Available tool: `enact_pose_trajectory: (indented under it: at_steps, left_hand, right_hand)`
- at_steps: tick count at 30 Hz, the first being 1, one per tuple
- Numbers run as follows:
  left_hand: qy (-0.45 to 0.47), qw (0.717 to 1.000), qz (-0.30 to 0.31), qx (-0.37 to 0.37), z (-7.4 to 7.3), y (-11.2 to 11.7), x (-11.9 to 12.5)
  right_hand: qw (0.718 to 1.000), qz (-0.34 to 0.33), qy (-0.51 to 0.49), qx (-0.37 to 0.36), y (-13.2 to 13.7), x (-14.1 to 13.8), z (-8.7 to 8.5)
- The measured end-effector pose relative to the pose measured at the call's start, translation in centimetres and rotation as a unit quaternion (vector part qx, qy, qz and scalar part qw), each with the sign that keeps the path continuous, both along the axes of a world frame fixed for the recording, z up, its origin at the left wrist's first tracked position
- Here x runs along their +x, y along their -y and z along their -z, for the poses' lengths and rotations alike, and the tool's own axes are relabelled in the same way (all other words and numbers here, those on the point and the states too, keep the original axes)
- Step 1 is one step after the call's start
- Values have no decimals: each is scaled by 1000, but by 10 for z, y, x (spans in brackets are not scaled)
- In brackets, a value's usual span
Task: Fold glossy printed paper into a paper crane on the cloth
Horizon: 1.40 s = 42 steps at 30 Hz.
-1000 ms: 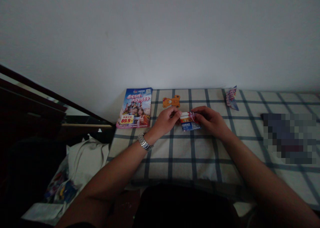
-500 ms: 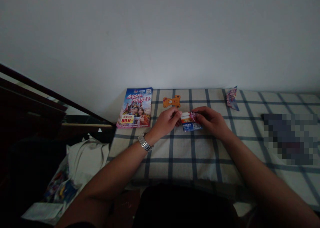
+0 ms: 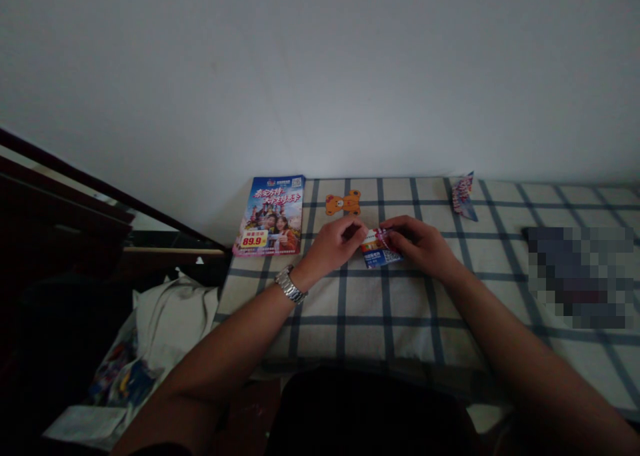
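Note:
A small printed paper leaflet [image 3: 377, 251], white, red and blue, lies partly folded on the checked cloth [image 3: 370, 303]. My left hand [image 3: 334, 244], with a metal watch on its wrist, pinches the leaflet's left edge. My right hand [image 3: 419, 244] pinches its upper right part, fingers curled over the paper. Both hands rest low on the cloth, close together.
A colourful brochure [image 3: 271, 215] lies at the cloth's far left corner. An orange bear-shaped cutout [image 3: 343, 203] sits just beyond my left hand. A folded paper piece [image 3: 463, 195] stands near the wall. A blurred dark patch [image 3: 580, 276] lies right. Bags and cloth [image 3: 160, 329] sit on the floor left.
My two hands have drawn closer together over the leaflet, and less of the paper shows between them. Everything else stays put.

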<state>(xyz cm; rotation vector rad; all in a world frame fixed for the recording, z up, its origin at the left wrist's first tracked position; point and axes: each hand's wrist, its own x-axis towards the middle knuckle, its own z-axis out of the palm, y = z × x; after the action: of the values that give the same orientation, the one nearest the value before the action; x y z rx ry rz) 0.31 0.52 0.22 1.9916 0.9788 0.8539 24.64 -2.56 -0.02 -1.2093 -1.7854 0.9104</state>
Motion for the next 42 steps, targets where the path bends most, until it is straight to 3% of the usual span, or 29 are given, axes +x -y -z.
enact_pose_trajectory:
  at_steps: [13, 42]
  left_hand:
    - [18, 1000, 8, -6, 5, -3, 2]
    - [-2, 1000, 5, -20, 0, 0, 4]
  right_hand:
    - [999, 12, -29, -14, -1, -1, 3]
    - [1000, 7, 7, -20, 2, -4, 0]
